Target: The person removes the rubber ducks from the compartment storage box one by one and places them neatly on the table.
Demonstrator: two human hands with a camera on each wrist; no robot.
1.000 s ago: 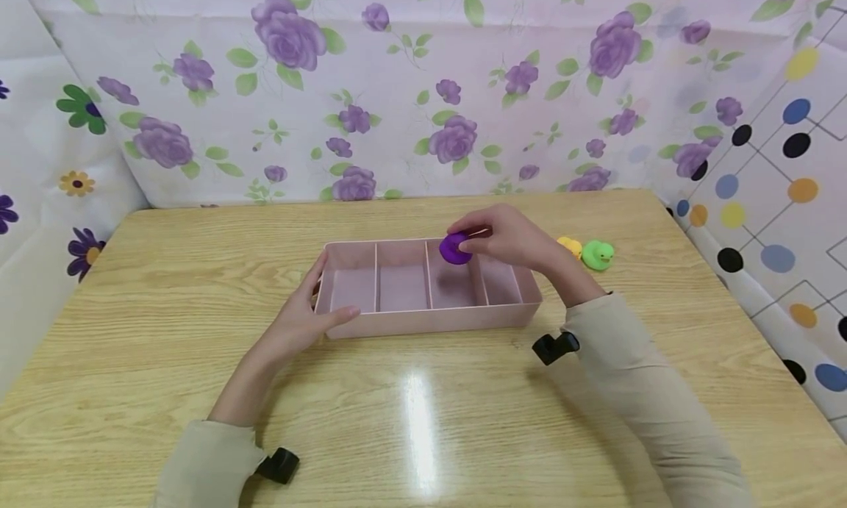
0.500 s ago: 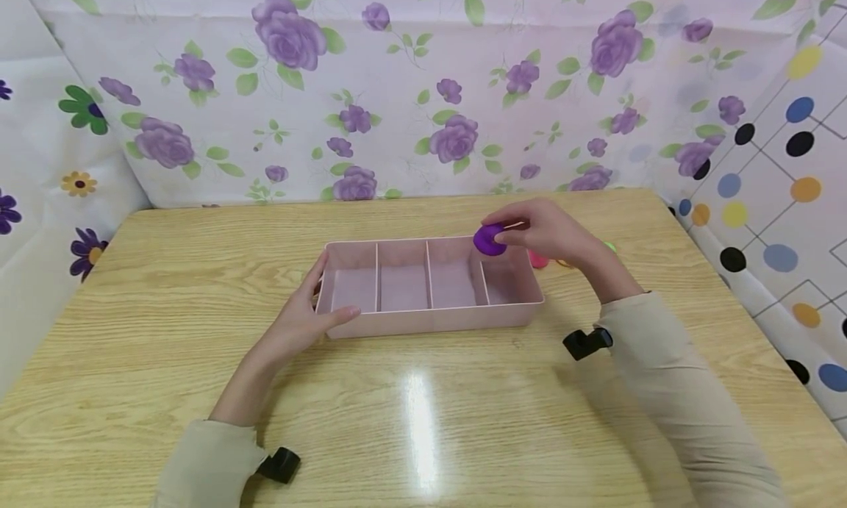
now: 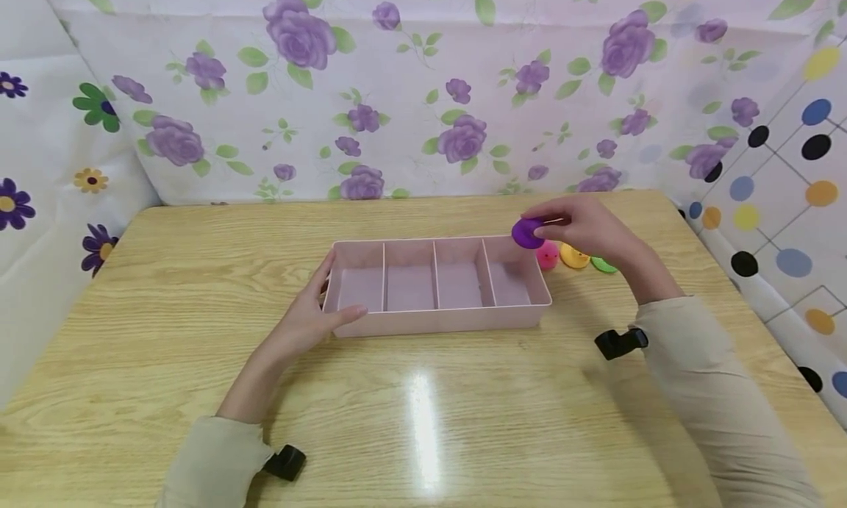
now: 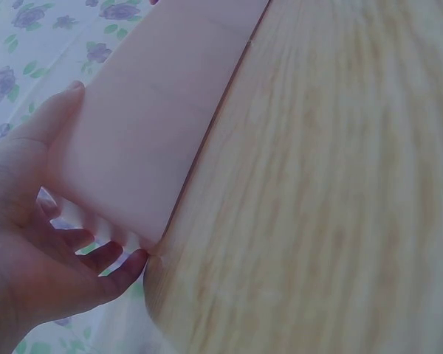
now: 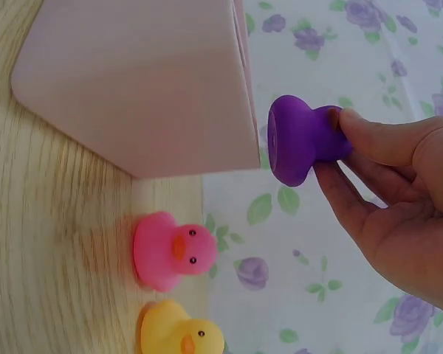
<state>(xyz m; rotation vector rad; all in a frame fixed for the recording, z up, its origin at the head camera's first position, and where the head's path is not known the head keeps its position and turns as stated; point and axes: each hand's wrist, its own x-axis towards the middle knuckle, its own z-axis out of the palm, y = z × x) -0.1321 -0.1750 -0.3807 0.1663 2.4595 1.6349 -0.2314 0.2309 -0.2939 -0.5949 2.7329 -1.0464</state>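
Observation:
A pale pink box with several compartments sits on the wooden table, and no items show inside it. At its left end my left hand grips it, thumb at the front wall and fingers along the side. My right hand pinches a purple rubber duck by its head, above the box's back right corner. In the right wrist view the purple duck hangs just over the rim level, its flat base facing the box. Outside the right end stand a pink rubber duck and a yellow one.
A green duck, partly hidden by my right hand, is beside the yellow one at the right. Flowered cloth hangs behind the table, and dotted cloth hangs at the right.
My right hand has carried the purple duck rightward, from above the third compartment to the box's back right corner. The left hand keeps its hold on the box.

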